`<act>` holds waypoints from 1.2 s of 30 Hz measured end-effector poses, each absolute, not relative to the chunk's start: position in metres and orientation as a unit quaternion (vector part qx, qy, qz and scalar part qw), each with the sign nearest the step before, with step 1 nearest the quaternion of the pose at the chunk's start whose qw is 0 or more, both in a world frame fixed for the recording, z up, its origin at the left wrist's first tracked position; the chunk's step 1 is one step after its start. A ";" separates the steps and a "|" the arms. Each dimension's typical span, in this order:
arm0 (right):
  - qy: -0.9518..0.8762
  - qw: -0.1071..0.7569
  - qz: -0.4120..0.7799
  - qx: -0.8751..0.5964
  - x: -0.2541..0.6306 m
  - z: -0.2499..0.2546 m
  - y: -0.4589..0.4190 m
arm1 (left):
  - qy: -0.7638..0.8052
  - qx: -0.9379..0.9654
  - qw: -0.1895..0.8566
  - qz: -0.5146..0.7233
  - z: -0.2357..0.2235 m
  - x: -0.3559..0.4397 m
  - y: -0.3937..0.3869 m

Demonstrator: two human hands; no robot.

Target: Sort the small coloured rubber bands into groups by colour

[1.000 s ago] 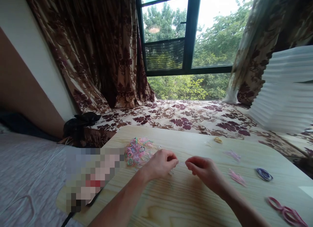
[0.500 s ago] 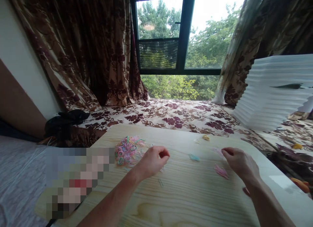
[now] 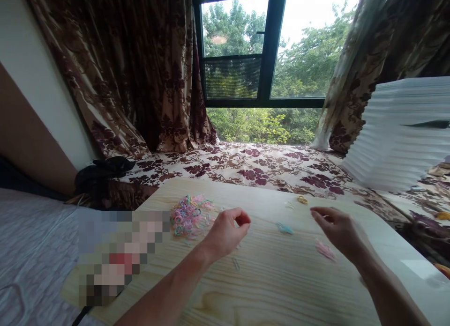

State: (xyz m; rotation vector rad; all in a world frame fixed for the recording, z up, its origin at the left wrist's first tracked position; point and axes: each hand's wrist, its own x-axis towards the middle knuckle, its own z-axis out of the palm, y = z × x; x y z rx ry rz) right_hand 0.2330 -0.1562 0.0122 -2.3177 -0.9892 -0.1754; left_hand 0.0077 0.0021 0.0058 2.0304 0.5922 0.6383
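Just right of a heap of small multicoloured elastic bands (image 3: pixel 188 216) is my left hand (image 3: pixel 230 230), thumb and index finger curled together; anything between the tips is too small to make out. My right hand (image 3: pixel 335 230) hovers over the right part of the table, fingers loosely bent with the tips slightly apart, and nothing visible in them. Below it lies a small bunch of pink bands (image 3: pixel 325 250). Left of it are teal bands (image 3: pixel 284 228), and farther back are yellow bands (image 3: pixel 302 200) beside a few pale ones (image 3: pixel 289 204).
A pale wood-grain table (image 3: pixel 274 279) carries all the bands. A few clear-looking bands (image 3: pixel 236 263) lie in front of my left hand. At the left edge is a blurred-out object (image 3: pixel 123 260) with a black cable. Beyond are a floral-covered ledge (image 3: pixel 253 162) and a white pleated item (image 3: pixel 404 138).
My right hand has shifted left and slightly away from me, now covering the spot where pale lilac bands lay. Its pinch has loosened. My left hand stays beside the heap; the view has turned slightly left.
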 end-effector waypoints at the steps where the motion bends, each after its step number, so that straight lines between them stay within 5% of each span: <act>1: -0.416 0.357 -0.023 -0.836 0.221 0.011 -0.148 | 0.239 0.819 0.450 0.263 0.006 0.008 0.002; 5: -0.507 0.433 0.119 -0.736 0.167 0.005 -0.120 | 0.234 0.818 0.448 0.273 0.008 0.008 0.000; 11: -0.520 0.441 0.176 -0.710 0.136 0.003 -0.112 | 0.226 0.812 0.454 0.288 0.009 0.007 -0.003; 22: -0.514 0.448 0.138 -0.719 0.137 0.000 -0.111 | 0.223 0.829 0.442 0.261 0.004 0.010 -0.004; 30: -0.413 0.270 -0.064 -0.868 0.227 0.012 -0.152 | 0.217 0.912 0.254 0.238 0.005 0.003 0.010; 36: -0.328 0.147 -0.117 -0.926 0.258 0.007 -0.179 | 0.231 0.925 0.219 0.208 0.006 -0.001 0.018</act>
